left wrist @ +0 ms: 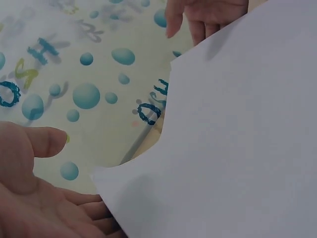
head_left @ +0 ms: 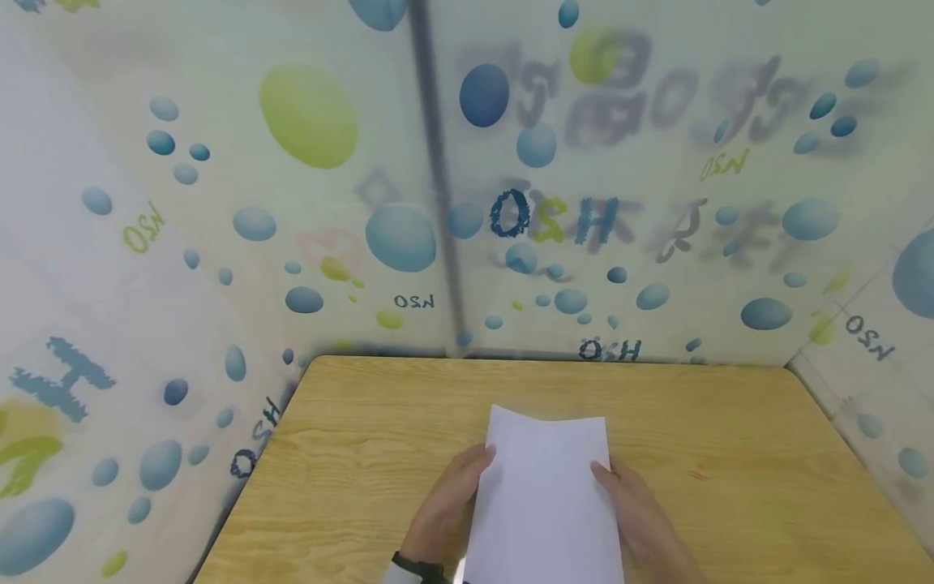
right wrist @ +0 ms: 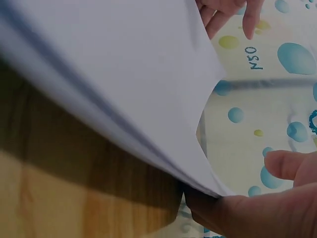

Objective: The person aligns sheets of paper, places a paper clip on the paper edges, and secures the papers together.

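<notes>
The paper (head_left: 543,503) is held above the table (head_left: 365,454) between the left hand (head_left: 454,493) and the right hand (head_left: 636,509), its side edges borne on relaxed fingers, both thumbs lifted clear. Since nothing is pinched, a layer could be dropped if the hands were parted, or the sagging middle buckled if they were pressed inward.

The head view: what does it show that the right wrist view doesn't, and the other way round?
Only the head view shows the black band by the left hand, the orange mark and the far corners of the table.

Only the right wrist view shows the long edge of the paper close up, with a dark line along it.

Both show the paper, the left hand, the right hand, part of the table and the spotted wall.
</notes>
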Demonstrator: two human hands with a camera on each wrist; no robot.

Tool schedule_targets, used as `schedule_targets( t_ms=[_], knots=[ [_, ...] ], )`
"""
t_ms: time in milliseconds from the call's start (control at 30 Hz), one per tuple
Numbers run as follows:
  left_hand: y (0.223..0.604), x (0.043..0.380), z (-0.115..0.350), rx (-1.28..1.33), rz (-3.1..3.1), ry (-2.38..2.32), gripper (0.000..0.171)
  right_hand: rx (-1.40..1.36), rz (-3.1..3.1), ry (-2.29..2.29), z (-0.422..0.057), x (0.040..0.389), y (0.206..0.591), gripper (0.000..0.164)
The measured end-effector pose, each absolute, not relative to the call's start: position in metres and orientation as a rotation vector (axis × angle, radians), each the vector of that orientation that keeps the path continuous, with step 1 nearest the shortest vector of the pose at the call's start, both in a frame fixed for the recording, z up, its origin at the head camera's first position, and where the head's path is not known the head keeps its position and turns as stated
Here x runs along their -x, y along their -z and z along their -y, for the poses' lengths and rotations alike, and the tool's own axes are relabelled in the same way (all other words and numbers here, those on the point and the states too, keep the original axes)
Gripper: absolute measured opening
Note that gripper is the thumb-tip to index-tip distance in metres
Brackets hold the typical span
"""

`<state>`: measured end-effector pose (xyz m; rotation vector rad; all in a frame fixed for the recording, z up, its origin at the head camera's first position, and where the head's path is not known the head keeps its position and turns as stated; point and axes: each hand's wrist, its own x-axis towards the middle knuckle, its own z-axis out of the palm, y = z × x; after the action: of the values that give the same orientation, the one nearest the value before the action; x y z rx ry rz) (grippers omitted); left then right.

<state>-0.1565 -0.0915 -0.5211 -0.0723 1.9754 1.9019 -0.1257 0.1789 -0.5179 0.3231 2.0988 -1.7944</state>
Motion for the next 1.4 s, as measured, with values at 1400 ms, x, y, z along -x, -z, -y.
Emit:
schedule_targets(
  t_ms=[1400],
  knots=[
    [0.456,0.152,0.089,-0.371,-2.047,-2.101,0.048,-0.342,-2.527,1.773,-0.173,0.099,0.422,0.077]
  ],
)
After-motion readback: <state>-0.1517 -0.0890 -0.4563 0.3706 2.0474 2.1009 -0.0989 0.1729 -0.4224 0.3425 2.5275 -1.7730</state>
